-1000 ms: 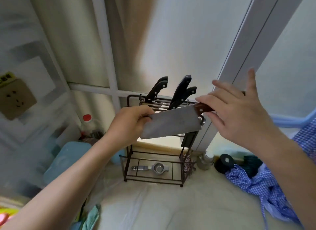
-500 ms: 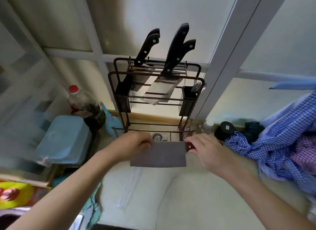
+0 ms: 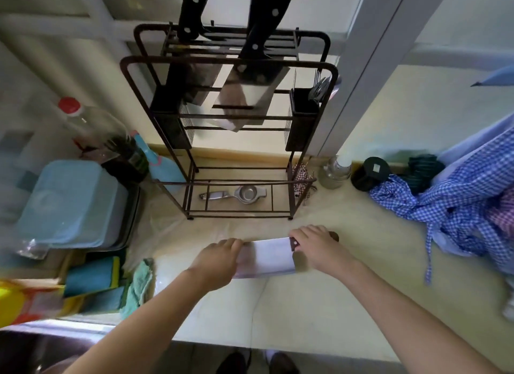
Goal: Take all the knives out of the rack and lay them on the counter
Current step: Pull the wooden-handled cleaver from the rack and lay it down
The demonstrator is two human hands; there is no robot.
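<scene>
A cleaver (image 3: 268, 258) with a wide steel blade and a brown wooden handle lies flat and low over the pale counter (image 3: 319, 298), in front of the dark wire rack (image 3: 228, 64). My left hand (image 3: 215, 262) grips the blade's far end. My right hand (image 3: 319, 248) is closed around the handle. In the rack's top slots stand black-handled knives: one on the left (image 3: 192, 14) and a cleaver on the right (image 3: 261, 31), its blade hanging inside the frame.
A metal squeezer (image 3: 236, 194) lies on the rack's bottom shelf. Left of the rack are a red-capped bottle (image 3: 91, 128) and a blue tub (image 3: 69, 204). A glass jar (image 3: 335, 170), a black lid (image 3: 370, 173) and blue checked cloth (image 3: 459, 204) sit at the right.
Both hands carried the wooden-handled cleaver down from in front of the rack's top to the counter just before the rack. The view tilted downward.
</scene>
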